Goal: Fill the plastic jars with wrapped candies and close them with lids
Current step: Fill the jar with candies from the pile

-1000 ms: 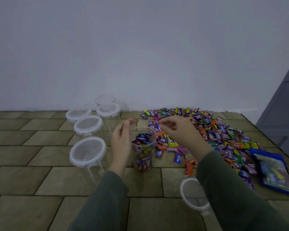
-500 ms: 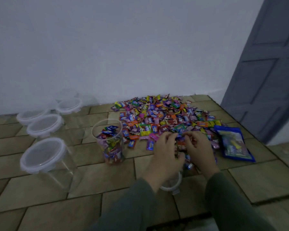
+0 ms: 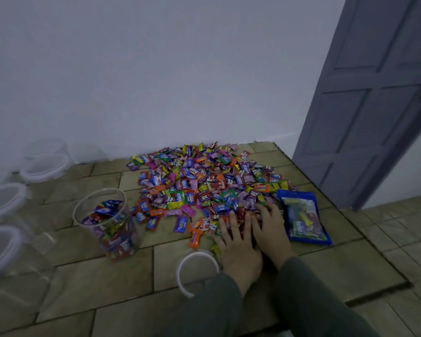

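The lidded jars (image 3: 3,246) down the left side get chopped off by the frame edge, and the far ones by the wall are so smeary you can barely make out their outlines. The loose lid (image 3: 188,271) is partly tucked under the left hand (image 3: 238,249) and its sleeve, so only its left arc shows. Whatever candies (image 3: 197,186) sit under both palms are hidden, and the blue bag (image 3: 304,217) print is too blurry to read.
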